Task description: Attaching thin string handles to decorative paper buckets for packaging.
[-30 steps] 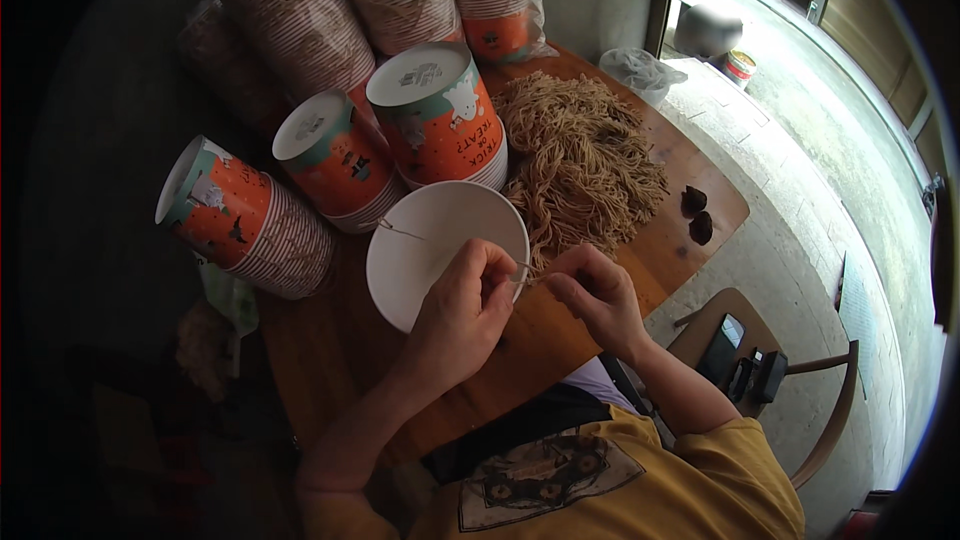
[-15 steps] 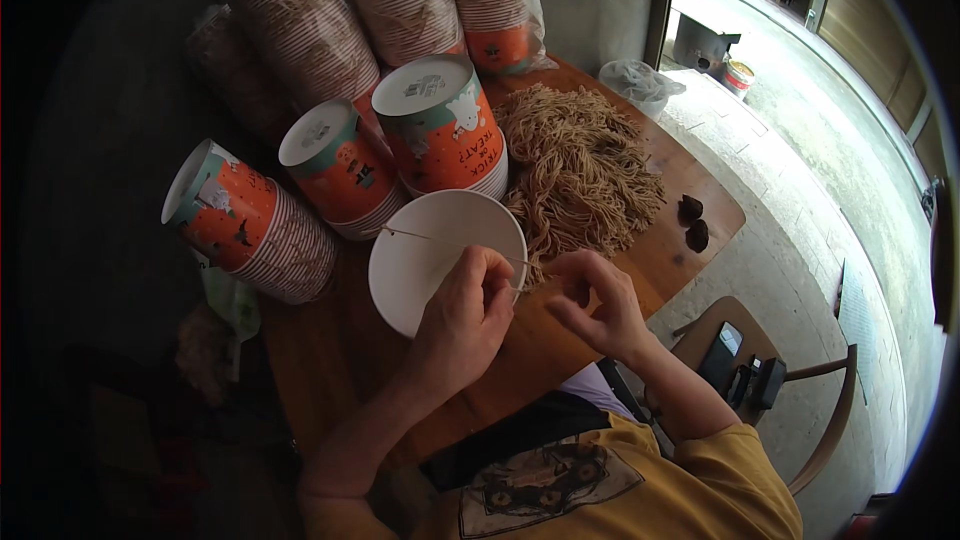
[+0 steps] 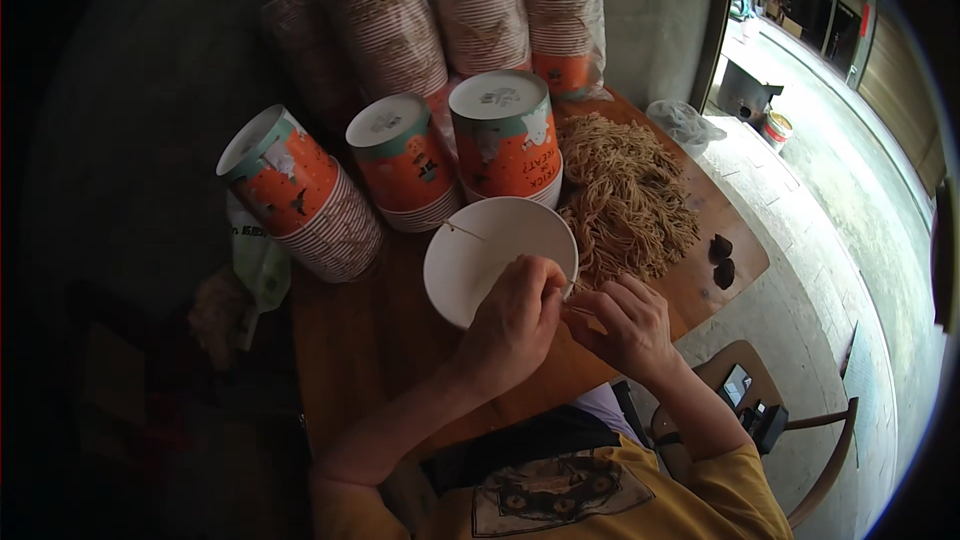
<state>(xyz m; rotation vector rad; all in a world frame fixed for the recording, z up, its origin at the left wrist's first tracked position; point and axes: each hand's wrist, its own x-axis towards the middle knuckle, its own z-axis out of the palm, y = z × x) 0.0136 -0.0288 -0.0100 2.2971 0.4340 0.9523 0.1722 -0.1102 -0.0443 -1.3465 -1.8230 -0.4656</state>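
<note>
A white-lined paper bucket (image 3: 462, 276) stands open toward me on the wooden table, with a thin tan cord (image 3: 466, 232) running from its left rim into the opening. My left hand (image 3: 512, 325) is closed at the bucket's near right rim, pinching the cord; its fingertips hide part of the rim. Just right of it, my right hand (image 3: 632, 328) has thumb and fingers drawn together on the cord's end, close to the left fingertips. The knot or hole there is too small to make out. Behind my right hand lies a heap of tan cords (image 3: 630, 198).
Upside-down stacks of orange printed buckets stand behind: a leaning left stack (image 3: 300, 190), a middle stack (image 3: 405, 165) and a right stack (image 3: 505, 140). Plastic-wrapped stacks (image 3: 385, 20) rise against the wall. Two dark pieces (image 3: 722, 261) lie near the table's right edge; a chair (image 3: 745, 360) holds a phone.
My right hand has closed its fingers and come up against the left fingertips. The cord has gone from taut across the bucket to slack. The whole view has shifted, moving things rightward.
</note>
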